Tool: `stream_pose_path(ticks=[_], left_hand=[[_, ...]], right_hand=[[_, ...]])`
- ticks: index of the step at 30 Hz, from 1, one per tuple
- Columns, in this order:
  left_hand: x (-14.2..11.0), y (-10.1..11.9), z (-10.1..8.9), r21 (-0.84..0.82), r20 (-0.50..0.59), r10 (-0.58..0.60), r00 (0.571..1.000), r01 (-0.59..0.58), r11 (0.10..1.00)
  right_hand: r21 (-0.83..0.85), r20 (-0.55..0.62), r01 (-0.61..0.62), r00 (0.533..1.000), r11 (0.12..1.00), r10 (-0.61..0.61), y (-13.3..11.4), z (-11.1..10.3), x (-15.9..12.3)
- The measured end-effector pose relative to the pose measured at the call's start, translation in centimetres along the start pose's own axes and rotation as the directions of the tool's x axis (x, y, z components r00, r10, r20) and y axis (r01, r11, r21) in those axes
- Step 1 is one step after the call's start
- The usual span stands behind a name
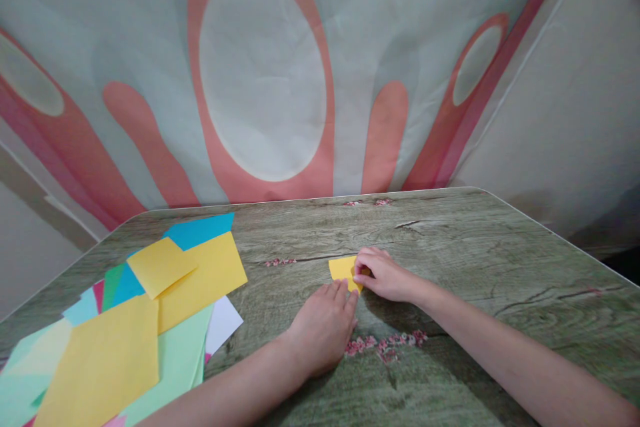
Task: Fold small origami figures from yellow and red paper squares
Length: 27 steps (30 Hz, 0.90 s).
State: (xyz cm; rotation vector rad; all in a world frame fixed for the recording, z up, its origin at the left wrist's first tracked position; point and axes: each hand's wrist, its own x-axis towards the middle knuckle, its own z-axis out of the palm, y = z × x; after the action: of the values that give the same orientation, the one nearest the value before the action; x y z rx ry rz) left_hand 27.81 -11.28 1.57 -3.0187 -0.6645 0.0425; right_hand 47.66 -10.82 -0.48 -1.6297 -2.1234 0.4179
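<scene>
A small piece of yellow paper [341, 268] lies on the wood-patterned table, with a crease or fold line across it. My left hand [325, 323] rests palm down at its near edge, fingers stretched out together and fingertips pressing on the paper. At the paper's right side, my right hand [381, 273] is closed, thumb and fingers pinching the edge. That pinched part of the sheet is partly hidden behind the fingers.
Loose coloured sheets spread over the table's left side: a large yellow sheet [107, 353], a blue sheet [203, 230], a pale green sheet [180, 347] and a white sheet [223, 325]. Behind the table [450, 233] hangs a pink-and-grey patterned cloth [345, 80].
</scene>
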Motion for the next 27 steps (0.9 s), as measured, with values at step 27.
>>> stream_pose_path(ticks=[27], left_hand=[[0.3, 0.78, -0.67, 0.031, 0.004, -0.033, 0.999, 0.032, 0.999]], right_hand=[[0.028, -0.102, -0.027, 0.994, 0.999, 0.029, 0.5, 0.83, -0.52]])
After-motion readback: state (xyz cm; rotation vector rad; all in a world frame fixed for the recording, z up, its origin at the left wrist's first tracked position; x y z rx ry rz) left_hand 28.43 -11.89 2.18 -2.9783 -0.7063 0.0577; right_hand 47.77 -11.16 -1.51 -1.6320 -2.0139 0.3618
